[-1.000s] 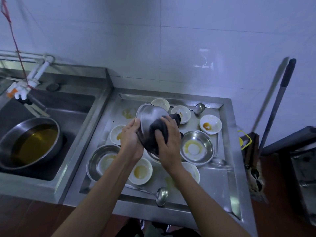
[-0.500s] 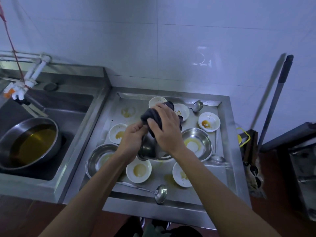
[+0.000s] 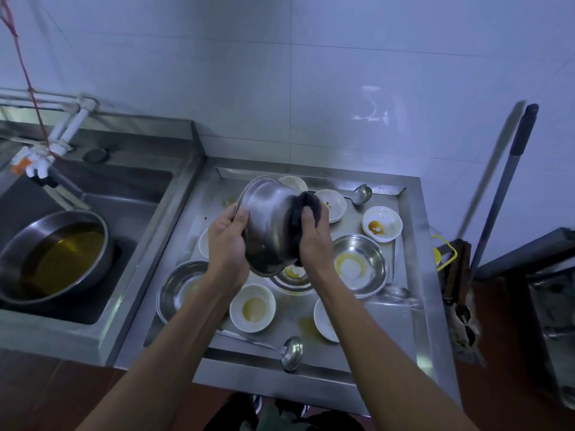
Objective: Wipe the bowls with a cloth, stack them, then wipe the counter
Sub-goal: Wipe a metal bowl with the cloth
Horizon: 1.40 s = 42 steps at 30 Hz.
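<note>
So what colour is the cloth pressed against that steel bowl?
Dark, nearly black cloth, clearest in the head view.

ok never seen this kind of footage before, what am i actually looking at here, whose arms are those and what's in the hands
There is no machine here. The single picture comes from a camera worn on a person's head, looking down at their own two arms. The left hand holds a steel bowl tilted on its side above the counter. The right hand presses a dark cloth against the bowl's outside. Below lie dirty dishes: small white bowls with yellow or brown residue, more steel bowls and ladles. To the left, a sink holds a pan of yellowish liquid.
</note>
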Each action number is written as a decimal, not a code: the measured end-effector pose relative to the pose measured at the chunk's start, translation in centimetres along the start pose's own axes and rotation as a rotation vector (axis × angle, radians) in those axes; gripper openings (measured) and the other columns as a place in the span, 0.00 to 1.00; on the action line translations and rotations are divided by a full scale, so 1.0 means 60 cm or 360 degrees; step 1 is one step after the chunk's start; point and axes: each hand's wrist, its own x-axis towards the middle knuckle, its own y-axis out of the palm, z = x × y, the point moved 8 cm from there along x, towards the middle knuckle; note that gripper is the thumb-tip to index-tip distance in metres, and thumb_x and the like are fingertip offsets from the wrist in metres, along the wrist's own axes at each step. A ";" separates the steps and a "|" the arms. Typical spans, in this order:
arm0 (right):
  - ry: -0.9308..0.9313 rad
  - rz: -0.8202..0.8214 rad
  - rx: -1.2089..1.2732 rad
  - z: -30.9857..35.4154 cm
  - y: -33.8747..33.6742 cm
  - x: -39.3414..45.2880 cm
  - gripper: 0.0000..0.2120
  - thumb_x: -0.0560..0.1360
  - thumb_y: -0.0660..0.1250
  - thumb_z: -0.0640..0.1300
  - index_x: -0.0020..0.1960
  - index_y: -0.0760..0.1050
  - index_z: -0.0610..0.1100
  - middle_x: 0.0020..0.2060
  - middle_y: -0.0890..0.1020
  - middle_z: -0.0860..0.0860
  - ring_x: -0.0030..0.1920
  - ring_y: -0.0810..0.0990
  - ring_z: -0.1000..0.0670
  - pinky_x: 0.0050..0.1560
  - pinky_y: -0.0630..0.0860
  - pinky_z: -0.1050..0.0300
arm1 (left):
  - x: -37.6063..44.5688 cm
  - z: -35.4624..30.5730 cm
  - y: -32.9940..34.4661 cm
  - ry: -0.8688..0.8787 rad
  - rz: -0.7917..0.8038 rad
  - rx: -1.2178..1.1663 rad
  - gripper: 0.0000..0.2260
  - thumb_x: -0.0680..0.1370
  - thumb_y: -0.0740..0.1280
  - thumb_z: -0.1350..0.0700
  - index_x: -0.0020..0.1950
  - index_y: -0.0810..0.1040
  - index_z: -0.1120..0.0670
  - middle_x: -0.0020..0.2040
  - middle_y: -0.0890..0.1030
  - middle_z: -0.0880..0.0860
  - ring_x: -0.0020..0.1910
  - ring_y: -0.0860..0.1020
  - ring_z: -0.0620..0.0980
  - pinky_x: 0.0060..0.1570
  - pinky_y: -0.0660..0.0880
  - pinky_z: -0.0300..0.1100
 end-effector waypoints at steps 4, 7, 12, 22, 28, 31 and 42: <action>-0.0272 -0.0011 -0.0263 -0.001 0.015 -0.004 0.17 0.81 0.57 0.54 0.68 0.70 0.54 0.66 0.73 0.51 0.69 0.71 0.50 0.70 0.67 0.44 | 0.006 0.013 0.010 -0.0013 -0.0041 -0.0018 0.12 0.86 0.57 0.61 0.58 0.80 0.57 0.55 0.85 0.60 0.56 0.83 0.57 0.57 0.81 0.52; -0.0417 0.0016 -0.0373 0.025 0.036 -0.008 0.24 0.80 0.55 0.58 0.72 0.68 0.48 0.70 0.72 0.50 0.72 0.68 0.47 0.72 0.64 0.40 | 0.006 0.019 0.026 -0.0021 -0.0050 0.0023 0.10 0.86 0.57 0.62 0.60 0.77 0.61 0.52 0.84 0.60 0.51 0.83 0.56 0.49 0.82 0.44; -0.0777 0.0069 -0.0783 0.056 0.063 -0.038 0.24 0.81 0.57 0.55 0.74 0.67 0.47 0.77 0.63 0.48 0.79 0.58 0.45 0.75 0.57 0.38 | 0.023 0.028 0.039 -0.0176 -0.0009 -0.0263 0.09 0.85 0.57 0.62 0.60 0.75 0.62 0.53 0.78 0.63 0.52 0.77 0.59 0.57 0.77 0.52; -0.0998 -0.0009 -0.0971 0.002 0.014 -0.082 0.24 0.83 0.57 0.53 0.76 0.62 0.48 0.80 0.59 0.47 0.81 0.51 0.44 0.78 0.54 0.43 | 0.016 0.048 0.028 -0.0499 -0.0123 -0.0676 0.17 0.86 0.58 0.57 0.71 0.70 0.64 0.65 0.79 0.65 0.61 0.80 0.62 0.45 0.82 0.52; -0.0215 -0.0017 -0.0197 -0.020 -0.026 -0.030 0.24 0.79 0.58 0.56 0.74 0.66 0.54 0.75 0.66 0.55 0.77 0.61 0.53 0.78 0.58 0.45 | 0.016 0.058 -0.002 -0.0534 -0.0011 -0.0545 0.18 0.86 0.58 0.55 0.72 0.71 0.64 0.66 0.79 0.65 0.63 0.80 0.63 0.56 0.80 0.55; -0.0025 0.0016 -0.0121 -0.005 -0.040 0.009 0.18 0.76 0.62 0.52 0.65 0.76 0.55 0.64 0.76 0.54 0.67 0.73 0.53 0.73 0.66 0.44 | -0.003 0.064 0.000 -0.0504 0.0140 -0.0426 0.16 0.86 0.58 0.57 0.69 0.73 0.65 0.61 0.82 0.63 0.57 0.83 0.59 0.52 0.82 0.52; -0.0756 0.0375 -0.1199 0.047 0.042 -0.042 0.22 0.78 0.55 0.58 0.69 0.72 0.53 0.72 0.70 0.56 0.75 0.61 0.51 0.75 0.54 0.47 | -0.023 0.075 0.024 -0.0217 0.0383 0.0086 0.13 0.84 0.58 0.66 0.61 0.80 0.60 0.56 0.85 0.63 0.59 0.82 0.62 0.57 0.79 0.51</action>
